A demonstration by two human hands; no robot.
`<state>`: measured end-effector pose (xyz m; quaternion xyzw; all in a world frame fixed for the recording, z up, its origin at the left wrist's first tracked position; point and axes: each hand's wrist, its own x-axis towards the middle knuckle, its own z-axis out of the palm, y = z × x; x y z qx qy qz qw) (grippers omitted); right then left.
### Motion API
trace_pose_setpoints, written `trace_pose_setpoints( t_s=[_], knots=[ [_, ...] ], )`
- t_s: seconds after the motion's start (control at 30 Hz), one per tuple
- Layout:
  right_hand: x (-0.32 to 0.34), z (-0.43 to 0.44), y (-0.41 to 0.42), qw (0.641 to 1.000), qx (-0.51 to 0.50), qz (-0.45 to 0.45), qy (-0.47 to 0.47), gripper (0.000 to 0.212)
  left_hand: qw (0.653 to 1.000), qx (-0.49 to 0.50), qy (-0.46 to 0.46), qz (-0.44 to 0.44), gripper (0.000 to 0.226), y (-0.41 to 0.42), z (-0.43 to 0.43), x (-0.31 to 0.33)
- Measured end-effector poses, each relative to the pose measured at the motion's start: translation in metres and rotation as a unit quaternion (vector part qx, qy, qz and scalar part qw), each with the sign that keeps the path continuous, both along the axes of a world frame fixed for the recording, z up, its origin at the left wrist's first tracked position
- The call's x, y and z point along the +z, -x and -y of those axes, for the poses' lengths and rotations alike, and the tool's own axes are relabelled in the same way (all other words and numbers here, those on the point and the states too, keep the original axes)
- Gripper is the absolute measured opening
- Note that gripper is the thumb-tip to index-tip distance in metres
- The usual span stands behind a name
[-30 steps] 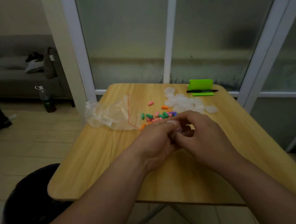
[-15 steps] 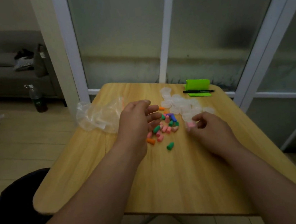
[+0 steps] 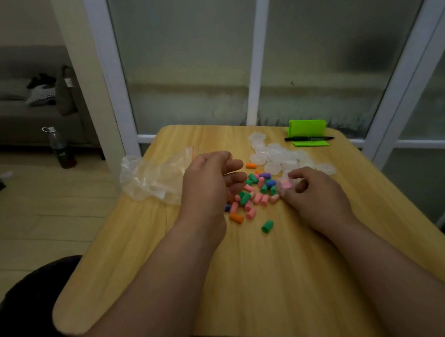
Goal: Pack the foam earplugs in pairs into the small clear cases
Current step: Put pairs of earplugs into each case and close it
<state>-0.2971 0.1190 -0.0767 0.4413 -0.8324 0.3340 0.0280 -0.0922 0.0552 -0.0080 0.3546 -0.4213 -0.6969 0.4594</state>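
Several foam earplugs (image 3: 256,195) in pink, green, orange, blue and purple lie in a loose heap in the middle of the wooden table (image 3: 258,276). One green earplug (image 3: 267,226) lies apart, nearer to me. Behind the heap sits a cluster of small clear cases (image 3: 279,158). My left hand (image 3: 209,187) hovers at the heap's left side with fingers loosely curved and nothing in them. My right hand (image 3: 309,193) rests at the heap's right side and pinches a small clear case (image 3: 286,185) with pink earplugs inside.
A crumpled clear plastic bag (image 3: 154,177) lies at the table's left edge. A green stand (image 3: 308,128) and a black marker (image 3: 309,138) sit at the far right corner. Glass doors stand behind the table. A dark stool (image 3: 23,321) is at lower left.
My hands, joined together over the table a second ago, have parted. The left moved to the heap's left side; the right carried the pink-filled case to the right.
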Motion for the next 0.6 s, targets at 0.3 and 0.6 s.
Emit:
trace_pose_setpoints(
  t_s=[0.3, 0.6],
  knots=[
    [0.001, -0.004, -0.003, 1.0, 0.008, 0.001, -0.008, 0.055, 1.0, -0.006, -0.002, 0.002, 0.017, 0.004, -0.002, -0.001],
    [0.002, -0.007, 0.017, 0.986, -0.055, 0.108, 0.114, 0.035, 1.0, -0.011, 0.001, -0.014, 0.019, 0.002, -0.003, 0.002]
  ],
)
